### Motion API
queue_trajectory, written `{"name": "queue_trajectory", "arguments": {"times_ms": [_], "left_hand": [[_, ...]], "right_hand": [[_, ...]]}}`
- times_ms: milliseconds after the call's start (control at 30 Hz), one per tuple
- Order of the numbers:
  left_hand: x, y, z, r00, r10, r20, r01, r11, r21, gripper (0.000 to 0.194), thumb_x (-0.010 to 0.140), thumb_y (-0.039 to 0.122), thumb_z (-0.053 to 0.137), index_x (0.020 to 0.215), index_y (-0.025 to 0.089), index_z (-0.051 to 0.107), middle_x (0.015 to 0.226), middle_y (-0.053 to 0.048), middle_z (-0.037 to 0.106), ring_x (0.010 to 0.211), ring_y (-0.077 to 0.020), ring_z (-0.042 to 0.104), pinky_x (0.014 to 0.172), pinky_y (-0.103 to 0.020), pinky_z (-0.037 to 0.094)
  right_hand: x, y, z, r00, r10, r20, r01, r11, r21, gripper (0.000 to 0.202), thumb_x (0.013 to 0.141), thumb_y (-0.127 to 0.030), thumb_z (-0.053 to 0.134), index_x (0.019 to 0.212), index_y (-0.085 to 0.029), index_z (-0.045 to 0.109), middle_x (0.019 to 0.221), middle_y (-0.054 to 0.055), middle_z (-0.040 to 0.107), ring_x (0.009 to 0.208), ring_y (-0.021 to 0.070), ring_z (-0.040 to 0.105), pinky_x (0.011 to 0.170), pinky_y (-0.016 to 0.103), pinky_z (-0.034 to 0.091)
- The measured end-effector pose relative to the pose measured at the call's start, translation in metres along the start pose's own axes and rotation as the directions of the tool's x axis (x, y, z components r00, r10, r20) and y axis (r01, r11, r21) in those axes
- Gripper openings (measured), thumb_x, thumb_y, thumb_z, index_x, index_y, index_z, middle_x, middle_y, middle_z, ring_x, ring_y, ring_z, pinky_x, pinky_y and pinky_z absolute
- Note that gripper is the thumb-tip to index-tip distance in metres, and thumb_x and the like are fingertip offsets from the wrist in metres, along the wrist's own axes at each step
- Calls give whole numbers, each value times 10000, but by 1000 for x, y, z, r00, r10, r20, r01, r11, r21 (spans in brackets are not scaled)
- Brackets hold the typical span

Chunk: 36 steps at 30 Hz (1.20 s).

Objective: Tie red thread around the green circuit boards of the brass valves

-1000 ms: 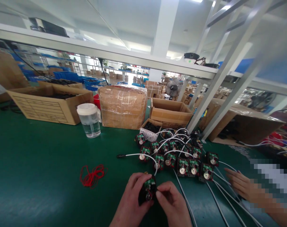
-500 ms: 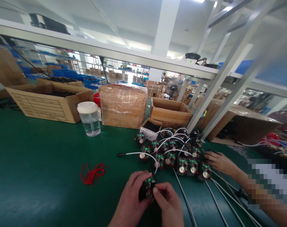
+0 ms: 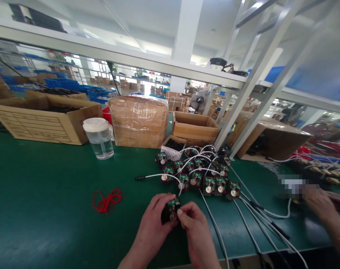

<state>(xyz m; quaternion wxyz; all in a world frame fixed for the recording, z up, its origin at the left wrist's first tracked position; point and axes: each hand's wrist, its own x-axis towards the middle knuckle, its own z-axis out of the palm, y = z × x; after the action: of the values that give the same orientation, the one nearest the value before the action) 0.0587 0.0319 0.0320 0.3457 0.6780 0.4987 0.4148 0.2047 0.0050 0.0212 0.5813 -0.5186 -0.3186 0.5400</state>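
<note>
My left hand [image 3: 154,218] is wrapped round a small black housing with a green circuit board [image 3: 174,204] in its open face. A white cable [image 3: 163,175] runs from the housing's top and ends in a black connector [image 3: 140,178] on the table. My right hand [image 3: 194,224] has thumb and forefinger pinched at the housing's right edge; whatever is between the fingertips is hidden. Just beyond my hands, several similar housings [image 3: 209,185] stand in rows, each with a board and a round silvery part. A bundle of red wire [image 3: 106,200] lies to the left.
Behind stand a lidded water jug [image 3: 99,138], a wrapped carton [image 3: 138,121], an open carton [image 3: 196,127] and a small box of black parts [image 3: 174,147]. Metal posts [image 3: 250,82] rise at the right. A co-worker's hand [image 3: 317,201] is at the far right, near a white cable.
The co-worker's hand has moved from beside the rows of housings to the far right. The view has shifted slightly. My two hands keep the same hold on the housing.
</note>
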Motion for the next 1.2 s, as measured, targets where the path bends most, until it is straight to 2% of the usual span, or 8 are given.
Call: {"name": "queue_trajectory", "arguments": {"times_ms": [167, 333, 433, 533, 767, 933, 1067, 1200], "left_hand": [[-4, 4, 0, 1000, 23, -8, -23, 999, -25, 599, 672, 3, 679, 1199, 286, 662, 1235, -33, 642, 1163, -228, 630, 1051, -427, 507], [-7, 12, -4, 999, 15, -31, -16, 999, -47, 629, 636, -9, 695, 1193, 281, 661, 1213, -42, 654, 1135, -240, 639, 1022, -427, 523], [-7, 13, -5, 999, 16, -33, -18, 998, -60, 656, 611, -32, 692, 1185, 284, 668, 1214, -38, 658, 1143, -244, 639, 1028, -424, 518], [-7, 12, -4, 999, 17, -32, -19, 998, -59, 663, 614, -34, 685, 1192, 291, 668, 1222, -34, 657, 1147, -241, 636, 1037, -429, 510], [-6, 15, -4, 999, 22, -26, -24, 997, -76, 596, 646, -4, 706, 1170, 277, 679, 1201, -37, 661, 1124, -232, 642, 1028, -415, 510], [-7, 14, -5, 1000, 14, -13, -15, 997, -74, 615, 639, -13, 693, 1180, 277, 674, 1215, -36, 649, 1137, -229, 631, 1040, -410, 496], [-6, 11, -5, 1000, 20, 3, -19, 996, -82, 643, 635, -19, 675, 1202, 284, 660, 1233, -31, 638, 1163, -227, 615, 1061, -407, 477], [-6, 7, -4, 1000, 14, 11, -13, 996, -88, 659, 625, -18, 678, 1208, 288, 652, 1234, -30, 631, 1163, -232, 610, 1060, -404, 472]], "right_hand": [[-6, 2, 7, 973, -216, -80, 186, 941, -284, 230, 784, -423, 750, 746, -219, 650, 723, 18, 616, 702, 212, 558, 675, 318, 423], [-8, -23, 3, 907, -406, 114, 389, 697, -603, 121, 853, -290, 647, 737, -263, 665, 782, 42, 610, 706, 236, 544, 681, 348, 378], [-2, -38, -4, 896, -362, 258, 442, 659, -609, 138, 861, -244, 626, 727, -267, 649, 780, 27, 597, 700, 224, 541, 669, 336, 365], [4, -36, -9, 910, -292, 295, 412, 727, -550, 109, 844, -237, 626, 737, -250, 615, 746, 2, 587, 699, 211, 551, 662, 315, 389], [0, -5, 1, 972, -232, 45, 232, 897, -376, 262, 811, -452, 685, 717, -231, 581, 686, -2, 577, 673, 213, 536, 663, 326, 417], [-1, -8, 2, 983, -183, 17, 179, 932, -314, 300, 774, -487, 725, 712, -217, 611, 692, 12, 599, 680, 214, 536, 655, 321, 420], [3, -25, -6, 973, -176, 150, 225, 868, -443, 193, 802, -379, 669, 714, -214, 623, 658, -3, 582, 641, 199, 534, 623, 302, 402], [7, -47, -11, 931, -204, 302, 360, 648, -671, 90, 836, -238, 586, 759, -216, 626, 755, 6, 638, 734, 202, 588, 686, 292, 407]]}}
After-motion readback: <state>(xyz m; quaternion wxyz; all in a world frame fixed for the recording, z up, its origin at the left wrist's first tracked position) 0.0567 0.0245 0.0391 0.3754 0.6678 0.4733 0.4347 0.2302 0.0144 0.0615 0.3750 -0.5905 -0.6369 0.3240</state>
